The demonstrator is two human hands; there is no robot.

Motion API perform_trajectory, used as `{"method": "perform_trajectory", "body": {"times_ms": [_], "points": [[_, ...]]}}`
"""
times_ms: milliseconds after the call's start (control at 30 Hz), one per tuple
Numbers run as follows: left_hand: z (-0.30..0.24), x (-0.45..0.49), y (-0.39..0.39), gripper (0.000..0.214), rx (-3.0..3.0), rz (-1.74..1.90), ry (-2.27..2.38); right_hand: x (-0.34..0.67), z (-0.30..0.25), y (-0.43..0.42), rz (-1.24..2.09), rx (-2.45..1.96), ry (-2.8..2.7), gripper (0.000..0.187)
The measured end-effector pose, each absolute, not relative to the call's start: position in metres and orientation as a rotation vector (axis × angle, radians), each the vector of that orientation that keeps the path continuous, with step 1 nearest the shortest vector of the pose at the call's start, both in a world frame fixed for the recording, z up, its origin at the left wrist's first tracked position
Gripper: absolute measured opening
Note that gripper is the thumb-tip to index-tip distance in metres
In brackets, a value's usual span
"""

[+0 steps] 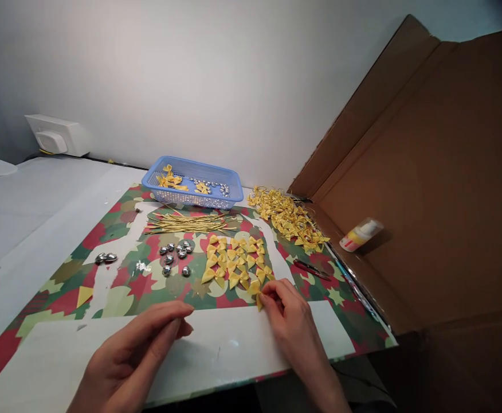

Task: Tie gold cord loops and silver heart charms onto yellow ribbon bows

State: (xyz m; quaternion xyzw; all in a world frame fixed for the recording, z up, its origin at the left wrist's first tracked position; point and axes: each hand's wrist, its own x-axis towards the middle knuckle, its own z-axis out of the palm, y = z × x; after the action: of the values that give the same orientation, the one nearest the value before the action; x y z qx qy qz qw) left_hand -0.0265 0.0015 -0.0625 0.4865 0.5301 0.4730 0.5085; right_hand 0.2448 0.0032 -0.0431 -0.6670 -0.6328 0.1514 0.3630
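Note:
My right hand (pixel 291 318) pinches a small yellow ribbon bow (pixel 257 296) between thumb and fingertips, at the near right corner of a grid of yellow bows (pixel 236 264) laid flat on the table. Over the white strip at the table's near side, my left hand (pixel 141 344) has its thumb and fingers brought together; whether anything is between them is hidden. Several shiny silver bells (pixel 169 259) lie beyond the left hand, to the left of the bow grid.
Behind lie a bundle of gold ties (pixel 191 223) and a blue basket (pixel 193 199) holding bows and silver bells. At right are a heap of tied bows (pixel 287 218), dark-handled pliers or snips (pixel 312 269), a small bottle (pixel 360 235) and a cardboard wall (pixel 440 172).

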Motion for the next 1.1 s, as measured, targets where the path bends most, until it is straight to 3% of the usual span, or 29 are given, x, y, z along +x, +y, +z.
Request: {"method": "perform_trajectory", "body": {"times_ms": [233,400,633,767,900,1100], "points": [[-0.046,-0.01,0.019,0.048,1.213,0.996,0.896,0.205,-0.017,-0.016,0.645,-1.418,-1.868,0.02],[-0.039,-0.005,0.013,0.021,1.011,1.017,0.941,0.191,-0.017,-0.017,0.755,-1.325,-1.714,0.017],[-0.048,-0.021,0.004,0.022,0.864,1.049,1.046,0.171,-0.022,-0.021,1.239,-1.291,-1.328,0.061],[-0.049,-0.021,0.007,0.013,0.842,1.035,0.998,0.16,-0.019,-0.02,1.356,-1.254,-1.177,0.053],[-0.043,-0.022,0.011,0.01,0.88,0.957,0.872,0.155,-0.02,-0.019,1.587,-1.197,-0.92,0.057],[-0.031,-0.018,0.01,0.007,0.835,0.996,0.84,0.152,-0.024,-0.018,1.447,-1.29,-1.048,0.058]]}}
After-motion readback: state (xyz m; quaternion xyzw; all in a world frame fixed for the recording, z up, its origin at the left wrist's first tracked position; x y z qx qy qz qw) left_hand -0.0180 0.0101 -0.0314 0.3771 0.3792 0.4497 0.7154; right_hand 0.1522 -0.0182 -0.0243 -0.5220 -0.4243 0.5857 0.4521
